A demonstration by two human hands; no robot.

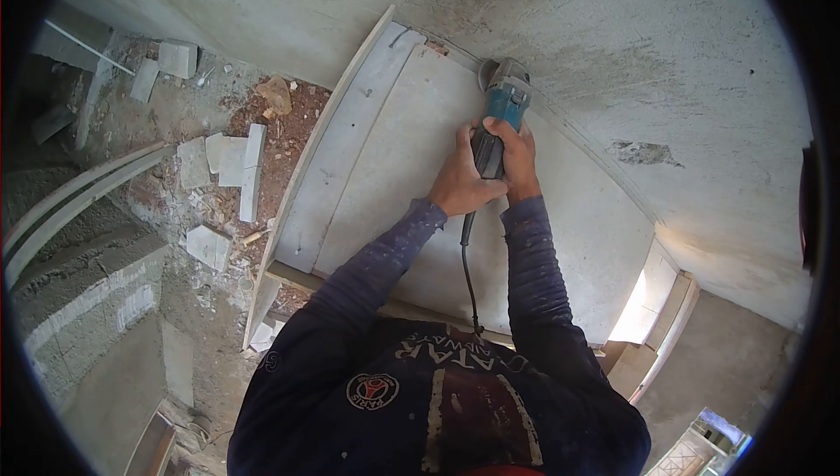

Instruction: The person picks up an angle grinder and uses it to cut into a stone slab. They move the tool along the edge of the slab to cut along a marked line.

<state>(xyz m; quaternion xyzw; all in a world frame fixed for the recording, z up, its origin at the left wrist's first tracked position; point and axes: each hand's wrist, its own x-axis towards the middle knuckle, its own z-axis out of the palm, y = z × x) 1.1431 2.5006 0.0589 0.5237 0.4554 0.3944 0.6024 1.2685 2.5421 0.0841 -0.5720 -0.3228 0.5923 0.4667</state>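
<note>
Both of my hands are wrapped round a teal and black angle grinder. My left hand grips the rear body from the left, and my right hand closes on it from the right, its thumb over the top. The grinder's head and round guard point away from me, right at the seam where a pale flat panel meets the plastered wall. A black cord runs from the tool back towards my chest.
Long boards border the panel on the left. Beyond them, a lower floor holds broken tile pieces, reddish rubble and a pale block. Curved strips stand at far left. Wooden boards line the panel's right end.
</note>
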